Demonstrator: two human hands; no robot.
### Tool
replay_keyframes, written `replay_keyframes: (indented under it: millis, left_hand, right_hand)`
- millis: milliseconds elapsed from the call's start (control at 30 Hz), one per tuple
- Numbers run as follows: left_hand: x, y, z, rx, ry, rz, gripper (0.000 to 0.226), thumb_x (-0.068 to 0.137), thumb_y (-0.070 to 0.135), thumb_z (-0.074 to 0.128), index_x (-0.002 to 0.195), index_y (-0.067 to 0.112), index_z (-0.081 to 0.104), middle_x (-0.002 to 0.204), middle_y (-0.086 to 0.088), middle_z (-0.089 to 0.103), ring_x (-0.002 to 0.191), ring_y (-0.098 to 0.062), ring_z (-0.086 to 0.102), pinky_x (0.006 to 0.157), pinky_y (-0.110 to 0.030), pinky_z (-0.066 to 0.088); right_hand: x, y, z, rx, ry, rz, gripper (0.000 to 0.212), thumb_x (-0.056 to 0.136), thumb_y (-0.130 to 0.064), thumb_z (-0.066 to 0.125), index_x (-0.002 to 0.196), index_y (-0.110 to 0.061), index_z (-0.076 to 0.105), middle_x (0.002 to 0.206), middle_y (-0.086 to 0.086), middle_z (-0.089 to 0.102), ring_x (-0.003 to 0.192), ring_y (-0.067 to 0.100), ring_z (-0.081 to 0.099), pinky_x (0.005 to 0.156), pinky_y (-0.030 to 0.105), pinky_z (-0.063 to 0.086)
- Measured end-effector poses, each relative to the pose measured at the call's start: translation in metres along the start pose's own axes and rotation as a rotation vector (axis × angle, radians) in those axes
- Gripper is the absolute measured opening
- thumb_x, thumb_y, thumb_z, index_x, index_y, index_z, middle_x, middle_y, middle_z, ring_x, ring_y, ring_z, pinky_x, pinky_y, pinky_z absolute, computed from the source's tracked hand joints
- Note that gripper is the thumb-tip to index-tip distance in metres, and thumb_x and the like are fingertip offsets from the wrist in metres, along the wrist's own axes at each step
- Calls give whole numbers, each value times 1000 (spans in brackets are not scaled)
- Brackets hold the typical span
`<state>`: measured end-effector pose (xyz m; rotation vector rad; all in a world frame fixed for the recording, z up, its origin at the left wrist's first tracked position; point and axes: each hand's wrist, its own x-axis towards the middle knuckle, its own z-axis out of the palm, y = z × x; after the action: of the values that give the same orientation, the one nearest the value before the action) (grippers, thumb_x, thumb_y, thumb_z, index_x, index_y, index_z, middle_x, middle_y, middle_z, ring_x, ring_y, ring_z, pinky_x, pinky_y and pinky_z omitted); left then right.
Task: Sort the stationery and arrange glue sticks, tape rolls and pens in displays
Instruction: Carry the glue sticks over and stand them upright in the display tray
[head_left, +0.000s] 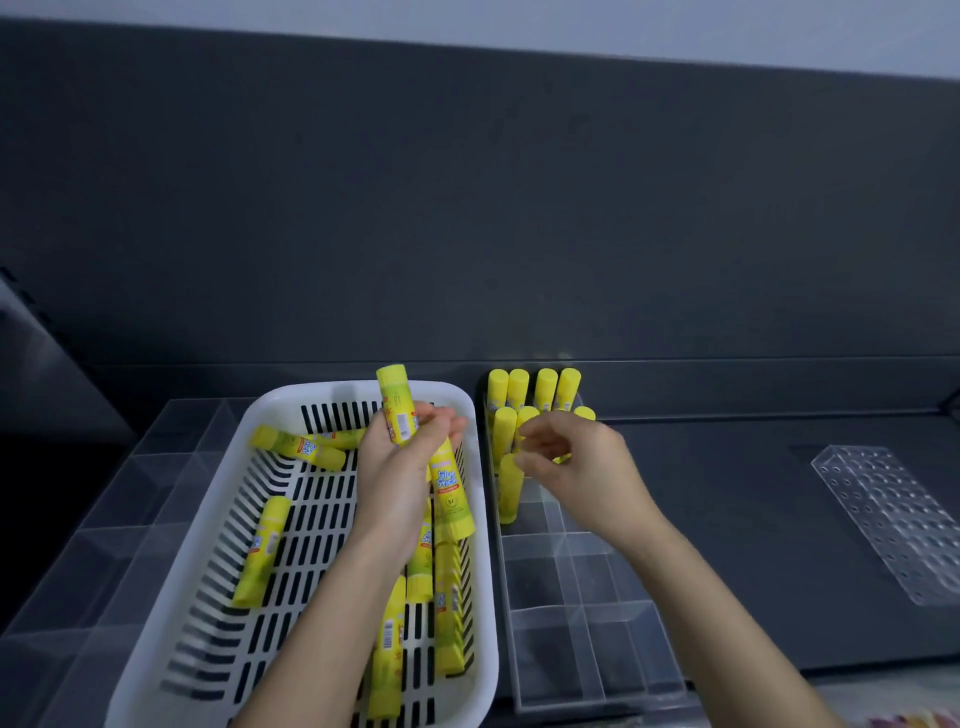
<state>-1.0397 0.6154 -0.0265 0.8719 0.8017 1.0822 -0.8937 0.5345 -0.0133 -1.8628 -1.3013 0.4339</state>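
Observation:
A white slotted basket (291, 402) holds several loose yellow glue sticks (262, 553). Above its far right part my left hand (400, 467) grips two glue sticks: one upright (396, 405) and one pointing down (451, 491). To the right, a clear divided organizer (576, 587) has several glue sticks (524, 389) standing upright in its far cells. My right hand (576, 467) hovers over those cells with fingers loosely curled; whether it holds anything is unclear.
A clear acrylic compartment tray (119, 499) lies under and left of the basket. A clear pen holder plate with round holes (898, 519) lies at the right on the dark counter. A dark back wall rises behind.

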Motion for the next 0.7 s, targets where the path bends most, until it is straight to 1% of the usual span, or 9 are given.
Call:
replay_keyframes:
  millis: [67, 133, 200, 300, 400, 467, 533, 600, 700]
  left_hand:
    - [-4, 6, 10, -58, -41, 22, 10, 88, 1, 62, 90, 9, 58, 94, -16, 69, 91, -24, 71, 85, -34, 54]
    - [-10, 9, 20, -77, -103, 55, 9, 88, 1, 61, 93, 7, 57, 95, -15, 68, 92, -25, 70, 83, -31, 55]
    - [-14, 6, 27, -50, -142, 91, 11, 88, 1, 62, 97, 4, 56, 90, -10, 69, 93, -27, 70, 84, -31, 56]
    - [-17, -1, 29, 11, -153, 124, 11, 88, 3, 64, 97, 0, 58, 88, -5, 70, 96, -25, 70, 86, -33, 55]
    - [-15, -6, 22, 115, -77, 107, 14, 91, 11, 62, 98, -1, 58, 84, -5, 68, 84, -15, 70, 80, -32, 55]
    - [-13, -7, 14, 227, -21, 42, 14, 94, 20, 58, 91, 7, 58, 74, -2, 64, 62, -7, 64, 63, -27, 52]
    - [-12, -11, 5, 361, 11, -24, 23, 97, 32, 52, 89, 11, 57, 67, 0, 59, 47, -6, 50, 49, -23, 41]
    - [-11, -16, 0, 387, 33, -92, 27, 100, 35, 43, 93, 11, 54, 66, -1, 58, 45, -9, 45, 47, -24, 36]
    - [-13, -20, -1, 352, 42, -134, 22, 101, 26, 38, 97, 11, 52, 67, -4, 59, 44, -12, 45, 48, -27, 35]
  right_hand:
    - [-3, -13, 1, 145, -92, 26, 12, 79, -12, 74, 87, -17, 67, 80, -5, 67, 70, 3, 60, 66, 11, 48]
    - [-7, -18, 7, 255, -196, 45, 11, 77, -12, 76, 84, -11, 67, 77, -2, 66, 68, 5, 59, 68, 21, 50]
    - [-10, -16, 10, 296, -242, 64, 16, 77, -12, 76, 85, -2, 67, 76, 5, 64, 69, 10, 56, 68, 32, 49]
    - [-14, -10, 6, 304, -263, 111, 15, 77, -11, 75, 84, 0, 66, 73, 5, 62, 67, 12, 54, 65, 31, 46]
    - [-16, 0, -2, 232, -201, 165, 9, 75, -14, 73, 76, -11, 65, 67, -2, 64, 62, 10, 57, 62, 32, 48]
    - [-12, 8, -7, 187, -111, 192, 9, 74, -15, 73, 73, -15, 64, 67, -3, 65, 61, 11, 57, 63, 36, 50]
    - [-9, 14, -10, 161, -35, 223, 9, 74, -16, 71, 77, -14, 63, 71, 1, 67, 62, 15, 60, 65, 39, 54]
    - [-8, 18, -8, 139, 5, 249, 14, 73, -15, 69, 84, -14, 60, 77, 4, 67, 63, 18, 61, 62, 38, 55]
    - [-10, 23, -1, 57, 12, 227, 18, 74, -13, 67, 86, -15, 54, 78, 3, 63, 65, 17, 59, 59, 32, 52]
